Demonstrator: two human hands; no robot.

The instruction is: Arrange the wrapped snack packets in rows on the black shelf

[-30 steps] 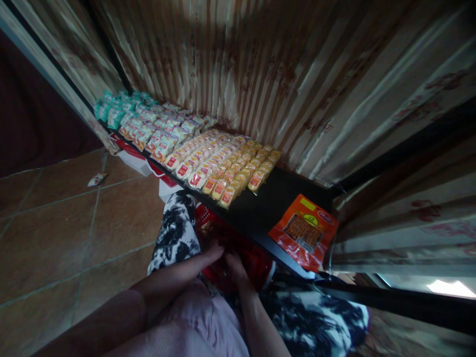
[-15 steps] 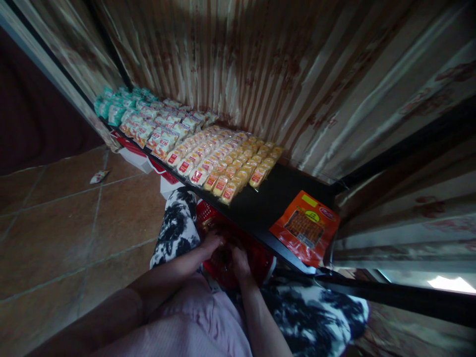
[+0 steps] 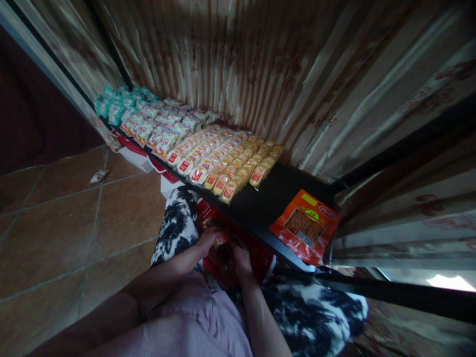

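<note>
My left hand (image 3: pixel 208 238) and my right hand (image 3: pixel 241 258) are both down inside a red plastic basket (image 3: pixel 260 258) that sits between my knees, under the edge of a black shelf (image 3: pixel 260 208). The left hand's fingers curl round a small orange packet (image 3: pixel 221 240). The right hand's fingers are bent down into the basket and what they touch is hidden in the dark. An orange snack bag (image 3: pixel 305 225) lies flat on the shelf to the right of my hands.
Rows of small yellow, red and green snack packets (image 3: pixel 208 156) fill the left part of the shelf, against a corrugated metal wall (image 3: pixel 260 74). White boxes (image 3: pixel 136 158) stand below the shelf. One loose packet (image 3: pixel 98 176) lies on the brown tiled floor.
Both hands have moved a little further up into the basket, and the left hand now shows a small orange packet in its fingers.
</note>
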